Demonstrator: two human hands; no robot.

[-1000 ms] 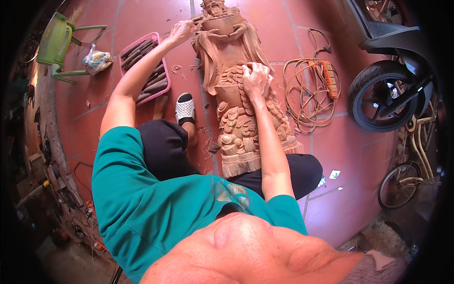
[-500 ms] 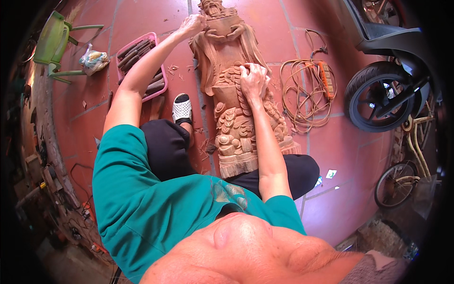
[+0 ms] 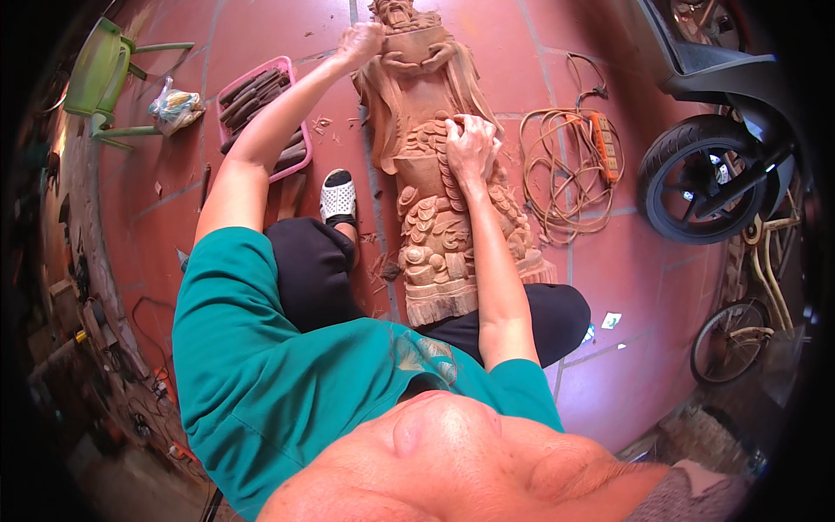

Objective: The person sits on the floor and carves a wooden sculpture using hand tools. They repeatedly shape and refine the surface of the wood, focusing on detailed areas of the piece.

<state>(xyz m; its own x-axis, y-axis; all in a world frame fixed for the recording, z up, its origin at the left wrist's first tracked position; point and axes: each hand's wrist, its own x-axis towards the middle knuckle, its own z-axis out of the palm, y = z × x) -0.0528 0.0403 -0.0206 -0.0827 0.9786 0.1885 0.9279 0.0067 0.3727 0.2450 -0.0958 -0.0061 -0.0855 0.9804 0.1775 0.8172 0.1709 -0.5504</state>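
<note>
A tall carved wooden statue lies on the red tiled floor between my legs, its head far from me. My left hand grips the statue's upper left edge near the shoulder. My right hand presses on the carved middle, fingers curled; whether a small tool is in it is hidden. Wood chips lie on the floor beside the statue.
A pink tray of carving tools lies to the left, with a green chair and a plastic bag beyond. Coiled cable with a power strip lies right, next to a motorbike wheel. A bicycle wheel stands lower right.
My left hand has slid a little to the right along the statue's upper edge. My right hand stays on the middle of the carving.
</note>
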